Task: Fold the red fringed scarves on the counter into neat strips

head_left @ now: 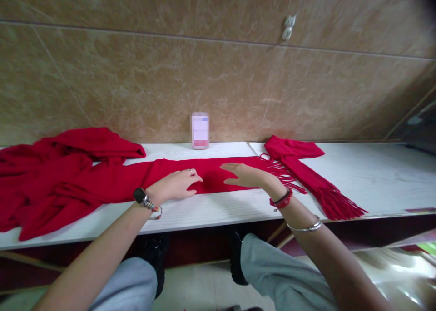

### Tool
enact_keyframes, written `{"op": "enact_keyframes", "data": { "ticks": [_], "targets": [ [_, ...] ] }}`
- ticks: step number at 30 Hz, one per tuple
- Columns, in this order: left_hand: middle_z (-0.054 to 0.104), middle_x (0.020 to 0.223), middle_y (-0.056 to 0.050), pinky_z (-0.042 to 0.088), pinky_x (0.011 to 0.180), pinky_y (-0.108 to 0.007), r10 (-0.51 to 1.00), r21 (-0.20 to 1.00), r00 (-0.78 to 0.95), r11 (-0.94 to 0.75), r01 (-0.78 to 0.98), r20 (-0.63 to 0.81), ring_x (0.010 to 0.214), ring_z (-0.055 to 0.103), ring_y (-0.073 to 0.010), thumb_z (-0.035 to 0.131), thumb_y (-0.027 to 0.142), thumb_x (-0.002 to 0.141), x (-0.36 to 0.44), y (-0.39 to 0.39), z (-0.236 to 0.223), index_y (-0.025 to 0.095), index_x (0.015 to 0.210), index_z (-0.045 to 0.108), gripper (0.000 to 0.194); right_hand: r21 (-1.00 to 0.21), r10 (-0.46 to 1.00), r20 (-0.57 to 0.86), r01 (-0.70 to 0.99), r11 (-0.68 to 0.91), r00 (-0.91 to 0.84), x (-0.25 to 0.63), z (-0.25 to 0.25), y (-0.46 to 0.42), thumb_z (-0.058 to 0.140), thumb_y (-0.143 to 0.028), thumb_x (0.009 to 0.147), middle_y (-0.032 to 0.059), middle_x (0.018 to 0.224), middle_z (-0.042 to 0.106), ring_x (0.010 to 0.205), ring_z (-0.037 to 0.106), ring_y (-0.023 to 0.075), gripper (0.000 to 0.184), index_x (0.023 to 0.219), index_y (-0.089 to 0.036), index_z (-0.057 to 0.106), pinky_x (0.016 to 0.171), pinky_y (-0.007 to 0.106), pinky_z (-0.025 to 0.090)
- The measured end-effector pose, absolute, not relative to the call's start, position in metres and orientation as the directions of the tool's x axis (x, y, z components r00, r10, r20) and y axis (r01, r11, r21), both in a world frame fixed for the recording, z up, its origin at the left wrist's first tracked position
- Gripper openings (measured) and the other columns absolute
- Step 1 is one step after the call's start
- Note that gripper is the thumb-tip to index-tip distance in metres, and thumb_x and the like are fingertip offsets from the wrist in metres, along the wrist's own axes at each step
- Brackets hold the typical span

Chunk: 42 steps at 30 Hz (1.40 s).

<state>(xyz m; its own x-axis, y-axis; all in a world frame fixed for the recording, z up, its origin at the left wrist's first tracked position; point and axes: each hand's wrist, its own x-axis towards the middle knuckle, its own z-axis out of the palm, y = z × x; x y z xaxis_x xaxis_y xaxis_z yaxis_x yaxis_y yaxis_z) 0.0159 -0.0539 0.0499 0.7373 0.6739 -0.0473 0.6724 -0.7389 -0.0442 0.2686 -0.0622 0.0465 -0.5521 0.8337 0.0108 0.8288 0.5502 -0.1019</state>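
Observation:
A long red scarf (218, 170) lies along the white bench top, its middle stretch flat and its fringe at the right end. Toward the left it runs into a loose, rumpled heap of red cloth (44, 175). My left hand (177, 184) rests on the flat part, fingers stretched out and apart, holding nothing. Over the scarf nearer the fringe is my right hand (243, 175), open with the thumb apart; it appears slightly raised. A second red fringed piece, a folded scarf (306, 175), lies to the right, its tassels hanging toward the front edge.
A phone (200, 130) stands against the brown marbled wall (153, 84) behind the bench. A small white cat-shaped hook (289, 27) is on the wall. The white bench top (368, 170) reaches to the right; my legs and shoes are below its front edge.

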Motion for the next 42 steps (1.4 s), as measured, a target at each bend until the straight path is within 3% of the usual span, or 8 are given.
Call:
{"op": "enact_keyframes", "data": {
  "ticks": [3, 7, 11, 14, 18, 22, 31, 42],
  "targets": [
    [0.053, 0.113, -0.005, 0.042, 0.082, -0.026, 0.618, -0.053, 0.781, -0.786, 0.616, -0.096, 0.1, 0.053, -0.0189, 0.045, 0.01, 0.075, 0.018, -0.067, 0.049, 0.024, 0.118, 0.052, 0.045, -0.072, 0.764, -0.025, 0.764, 0.641, -0.644, 0.257, 0.041, -0.079, 0.047, -0.031, 0.084, 0.0108, 0.123, 0.055, 0.112, 0.051, 0.0217, 0.042, 0.123, -0.016, 0.051, 0.094, 0.031, 0.041],
    [0.054, 0.107, -0.007, 0.044, 0.07, -0.025, 0.639, -0.13, 0.768, -0.765, 0.631, -0.029, 0.093, 0.055, -0.0183, 0.037, 0.0, 0.074, 0.016, -0.067, 0.039, 0.021, 0.112, 0.053, 0.046, 0.052, 0.751, 0.094, 0.756, 0.652, -0.654, 0.254, 0.024, -0.092, 0.042, -0.019, 0.085, 0.0124, 0.115, 0.059, 0.105, 0.055, 0.0214, 0.033, 0.113, -0.013, 0.057, 0.088, 0.03, 0.043],
    [0.057, 0.098, -0.007, 0.045, 0.066, -0.027, 0.64, -0.177, 0.767, -0.751, 0.636, 0.046, 0.088, 0.057, -0.0197, 0.044, 0.013, 0.081, 0.021, -0.062, 0.034, 0.019, 0.103, 0.055, 0.025, 0.122, 0.735, 0.121, 0.745, 0.656, -0.667, 0.243, 0.02, -0.09, 0.038, -0.009, 0.084, 0.0113, 0.103, 0.064, 0.094, 0.059, 0.0193, 0.03, 0.104, -0.013, 0.06, 0.083, 0.028, 0.044],
    [0.059, 0.096, -0.007, 0.045, 0.067, -0.028, 0.634, -0.218, 0.769, -0.741, 0.635, 0.082, 0.088, 0.057, -0.021, 0.049, 0.019, 0.082, 0.028, -0.063, 0.033, 0.018, 0.098, 0.055, 0.017, 0.146, 0.735, 0.12, 0.744, 0.652, -0.667, 0.231, 0.021, -0.088, 0.042, -0.013, 0.085, 0.0105, 0.093, 0.065, 0.086, 0.06, 0.0198, 0.021, 0.094, -0.013, 0.061, 0.075, 0.028, 0.045],
    [0.059, 0.096, -0.006, 0.045, 0.065, -0.028, 0.621, -0.258, 0.778, -0.74, 0.621, 0.095, 0.087, 0.057, -0.0201, 0.045, 0.007, 0.082, 0.031, -0.066, 0.033, 0.019, 0.1, 0.053, 0.023, 0.162, 0.738, 0.135, 0.75, 0.642, -0.661, 0.227, 0.02, -0.086, 0.041, -0.013, 0.085, 0.01, 0.086, 0.065, 0.08, 0.061, 0.0189, 0.02, 0.089, -0.013, 0.061, 0.072, 0.027, 0.044],
    [0.057, 0.099, -0.006, 0.045, 0.066, -0.027, 0.62, -0.278, 0.777, -0.731, 0.623, 0.111, 0.089, 0.057, -0.0191, 0.041, 0.0, 0.081, 0.029, -0.065, 0.031, 0.019, 0.106, 0.05, 0.033, 0.105, 0.74, 0.168, 0.758, 0.644, -0.652, 0.231, 0.019, -0.086, 0.045, -0.018, 0.085, 0.0094, 0.095, 0.065, 0.087, 0.06, 0.0183, 0.022, 0.1, -0.014, 0.059, 0.076, 0.026, 0.044],
    [0.058, 0.092, -0.005, 0.045, 0.067, -0.027, 0.61, -0.299, 0.753, -0.692, 0.658, 0.246, 0.083, 0.057, -0.0177, 0.048, 0.016, 0.086, 0.04, -0.063, 0.019, 0.017, 0.092, 0.055, 0.009, 0.111, 0.78, 0.22, 0.809, 0.577, -0.586, 0.232, 0.02, -0.085, 0.045, -0.013, 0.085, 0.0081, 0.091, 0.064, 0.085, 0.058, 0.0166, 0.019, 0.097, -0.015, 0.06, 0.075, 0.025, 0.041],
    [0.057, 0.083, -0.002, 0.043, 0.064, -0.024, 0.561, -0.209, 0.754, -0.737, 0.643, 0.341, 0.074, 0.056, -0.0139, 0.045, 0.018, 0.089, 0.039, -0.059, 0.012, 0.017, 0.084, 0.058, 0.014, 0.176, 0.723, 0.336, 0.794, 0.581, -0.604, 0.237, 0.011, -0.08, 0.051, -0.017, 0.085, 0.0039, 0.077, 0.062, 0.072, 0.055, 0.0149, 0.013, 0.079, -0.016, 0.062, 0.066, 0.026, 0.036]
  ]
}}
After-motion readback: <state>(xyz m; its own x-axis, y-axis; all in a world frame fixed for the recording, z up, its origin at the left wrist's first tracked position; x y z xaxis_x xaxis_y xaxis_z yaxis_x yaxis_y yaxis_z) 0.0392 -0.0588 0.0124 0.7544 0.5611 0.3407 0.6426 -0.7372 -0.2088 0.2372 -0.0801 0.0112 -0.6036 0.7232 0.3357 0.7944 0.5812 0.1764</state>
